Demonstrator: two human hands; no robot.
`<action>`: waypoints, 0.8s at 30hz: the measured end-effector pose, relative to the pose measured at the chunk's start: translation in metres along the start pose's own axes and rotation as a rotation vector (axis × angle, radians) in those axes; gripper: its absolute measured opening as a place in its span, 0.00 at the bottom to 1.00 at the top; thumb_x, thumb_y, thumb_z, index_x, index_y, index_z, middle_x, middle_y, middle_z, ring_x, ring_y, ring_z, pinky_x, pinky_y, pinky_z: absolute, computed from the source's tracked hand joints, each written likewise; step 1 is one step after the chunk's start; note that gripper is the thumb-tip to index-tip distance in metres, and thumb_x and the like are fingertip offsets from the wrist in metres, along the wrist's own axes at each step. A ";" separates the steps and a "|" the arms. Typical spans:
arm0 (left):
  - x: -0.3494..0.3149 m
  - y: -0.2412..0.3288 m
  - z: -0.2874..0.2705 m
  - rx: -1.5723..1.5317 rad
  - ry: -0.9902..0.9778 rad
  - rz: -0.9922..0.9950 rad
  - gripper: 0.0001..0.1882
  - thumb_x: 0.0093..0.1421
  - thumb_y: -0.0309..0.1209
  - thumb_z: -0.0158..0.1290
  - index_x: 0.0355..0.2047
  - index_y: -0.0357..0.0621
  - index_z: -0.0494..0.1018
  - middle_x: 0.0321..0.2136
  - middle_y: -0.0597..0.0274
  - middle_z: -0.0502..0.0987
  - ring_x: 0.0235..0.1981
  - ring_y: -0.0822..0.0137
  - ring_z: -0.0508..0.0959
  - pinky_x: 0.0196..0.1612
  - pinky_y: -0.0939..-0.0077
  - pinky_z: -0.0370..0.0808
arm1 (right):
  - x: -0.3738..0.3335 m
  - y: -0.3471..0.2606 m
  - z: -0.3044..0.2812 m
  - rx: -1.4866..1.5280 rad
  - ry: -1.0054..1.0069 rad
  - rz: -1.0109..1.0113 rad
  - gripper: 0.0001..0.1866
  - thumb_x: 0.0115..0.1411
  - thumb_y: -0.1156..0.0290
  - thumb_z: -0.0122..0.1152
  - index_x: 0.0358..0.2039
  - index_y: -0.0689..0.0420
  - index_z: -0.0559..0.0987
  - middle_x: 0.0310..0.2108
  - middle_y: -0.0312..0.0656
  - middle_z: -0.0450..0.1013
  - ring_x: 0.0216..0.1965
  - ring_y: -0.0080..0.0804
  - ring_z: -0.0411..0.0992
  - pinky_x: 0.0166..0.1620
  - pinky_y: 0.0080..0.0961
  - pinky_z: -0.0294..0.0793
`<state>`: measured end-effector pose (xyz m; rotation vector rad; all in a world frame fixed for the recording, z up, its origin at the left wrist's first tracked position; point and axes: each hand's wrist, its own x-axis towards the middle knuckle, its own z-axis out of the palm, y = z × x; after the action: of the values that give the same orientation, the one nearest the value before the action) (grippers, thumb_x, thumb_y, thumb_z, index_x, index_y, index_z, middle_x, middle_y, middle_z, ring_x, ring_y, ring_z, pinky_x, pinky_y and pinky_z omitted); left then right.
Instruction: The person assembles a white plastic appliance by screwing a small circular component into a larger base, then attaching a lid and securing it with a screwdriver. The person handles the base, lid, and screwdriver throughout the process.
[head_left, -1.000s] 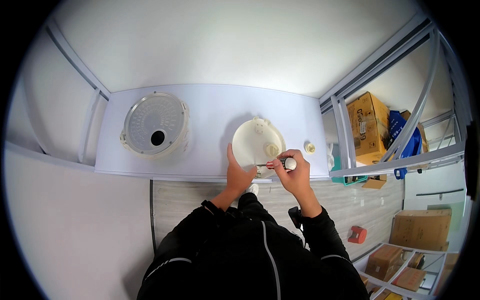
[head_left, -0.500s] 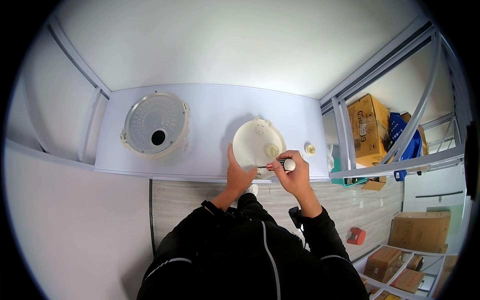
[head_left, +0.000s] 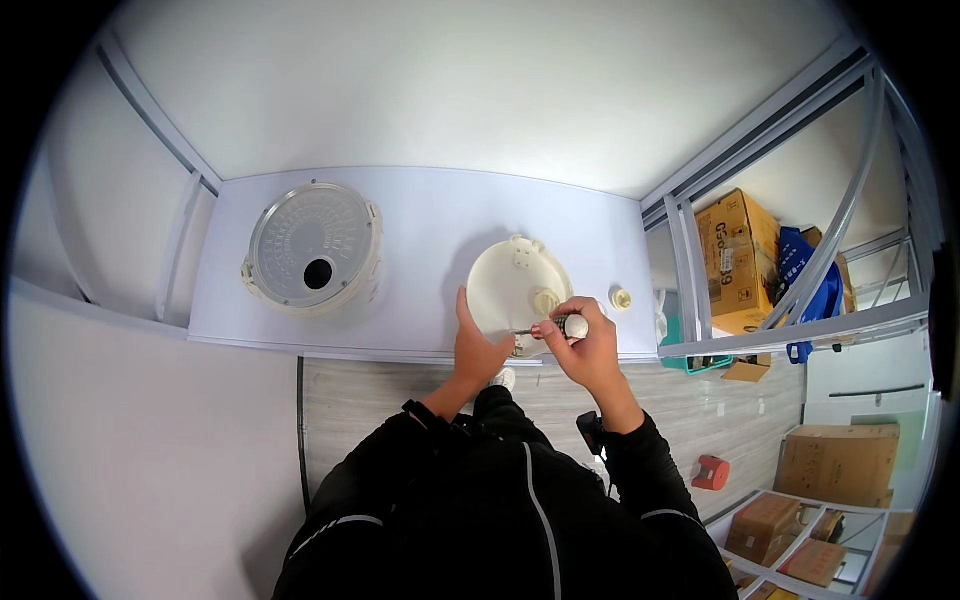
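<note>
My right hand point(head_left: 590, 347) is closed round a screwdriver point(head_left: 568, 328) with a red, black and white handle. Its shaft points left, and the tip meets the near edge of a cream round lid point(head_left: 497, 281). At the lid's lower left, my left hand point(head_left: 480, 345) grips the rim, one digit lying up along the side and another beside the screwdriver tip. A small round cream fitting point(head_left: 545, 301) sits on the lid, close to my right fingers. The lid's far edge has a bracket-like hinge part point(head_left: 522, 246). What the tip touches is too small to make out.
On the table's left stands a round cream pot-like body point(head_left: 365, 285) under a grey metal plate with a dark hole. A small cream cap point(head_left: 621, 299) rests to the right. The white table point(head_left: 420, 215) meets a wall behind and a metal frame with cardboard boxes point(head_left: 738, 262) at right.
Almost nothing differs. My right hand and the screwdriver have turned or shifted very slightly; the lid and my left hand keep their place.
</note>
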<state>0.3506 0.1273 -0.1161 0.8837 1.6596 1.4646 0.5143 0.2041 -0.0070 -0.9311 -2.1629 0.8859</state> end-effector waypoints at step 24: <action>0.000 -0.001 -0.002 -0.020 -0.035 0.030 0.62 0.53 0.26 0.67 0.78 0.34 0.36 0.66 0.36 0.69 0.65 0.47 0.74 0.65 0.58 0.73 | 0.017 -0.051 -0.025 -0.591 -0.064 0.046 0.24 0.55 0.59 0.77 0.47 0.57 0.79 0.33 0.43 0.75 0.36 0.47 0.79 0.34 0.39 0.76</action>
<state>0.3493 0.1262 -0.1166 0.9212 1.6100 1.4754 0.5041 0.1985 0.0509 -1.2416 -2.5202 0.2860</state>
